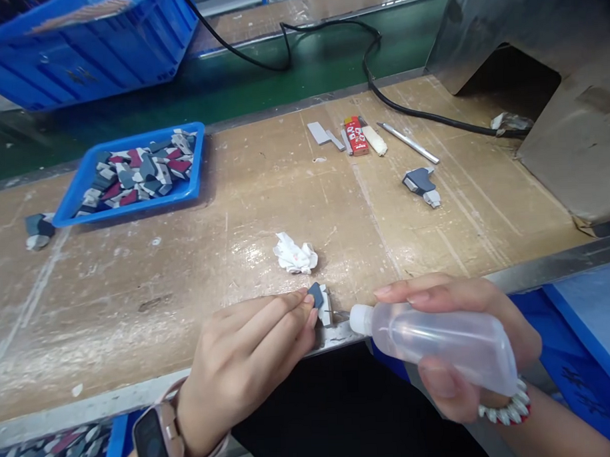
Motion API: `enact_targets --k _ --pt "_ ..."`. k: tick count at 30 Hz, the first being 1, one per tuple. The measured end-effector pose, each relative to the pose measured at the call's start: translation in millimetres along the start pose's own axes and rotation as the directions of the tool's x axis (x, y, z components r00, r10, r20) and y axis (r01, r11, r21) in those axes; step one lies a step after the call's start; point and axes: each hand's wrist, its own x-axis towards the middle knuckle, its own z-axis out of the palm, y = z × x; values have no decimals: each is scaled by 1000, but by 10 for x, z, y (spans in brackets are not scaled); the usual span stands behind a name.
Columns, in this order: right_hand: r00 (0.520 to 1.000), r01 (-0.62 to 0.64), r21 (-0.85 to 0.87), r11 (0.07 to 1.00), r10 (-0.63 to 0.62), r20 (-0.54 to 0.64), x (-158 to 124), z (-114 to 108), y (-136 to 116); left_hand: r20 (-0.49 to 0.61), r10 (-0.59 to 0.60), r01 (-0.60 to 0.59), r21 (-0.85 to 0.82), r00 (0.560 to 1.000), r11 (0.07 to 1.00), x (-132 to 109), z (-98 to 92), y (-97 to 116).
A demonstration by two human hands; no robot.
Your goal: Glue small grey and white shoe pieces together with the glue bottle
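My left hand (pixel 250 364) pinches a small grey and white part (pixel 320 301) at the near edge of the bench, fingers closed on it. My right hand (pixel 459 343) grips a clear plastic squeeze bottle (pixel 439 344) lying sideways. Its thin nozzle tip (pixel 338 315) points left and touches or nearly touches the part. A crumpled white tissue (pixel 296 255) lies just behind the part.
A shallow blue tray (pixel 134 208) with several grey, red and white parts sits at the back left, a loose part (pixel 39 230) beside it. Further right lie a finished part (pixel 422 184), a red lighter (pixel 356 135), a metal pen (pixel 408 143), a black cable (pixel 421 114). A blue crate (pixel 79 56) stands behind.
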Motion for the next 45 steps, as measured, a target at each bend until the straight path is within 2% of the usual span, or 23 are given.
enact_targets --k 6,9,13,18,29,42,44,45 --pt "996 -5 -17 1000 6 93 -13 11 10 26 -38 39 -48 999 998 -8 16 -17" --pt "990 34 -48 998 -27 136 56 -2 -3 43 -68 71 -78 997 994 -10 12 -27" --pt "940 155 -51 987 -131 315 179 -62 -19 77 -144 154 -146 987 977 2 -9 -35" --pt "916 137 -31 990 -115 383 206 -112 9 92 -202 217 -204 975 955 28 -32 -28" --pt "939 198 -94 976 -161 305 200 -56 -3 110 -227 249 -277 968 928 74 -56 -49" --pt "941 202 -116 973 -160 297 187 -51 -16 81 -214 228 -276 973 933 35 -35 -55" --pt "954 157 -75 985 -131 270 105 -62 -38 87 -218 233 -259 972 937 15 -24 -52" --pt "972 97 -50 994 -84 220 54 -71 -49 96 -222 239 -246 970 939 2 -19 -50"
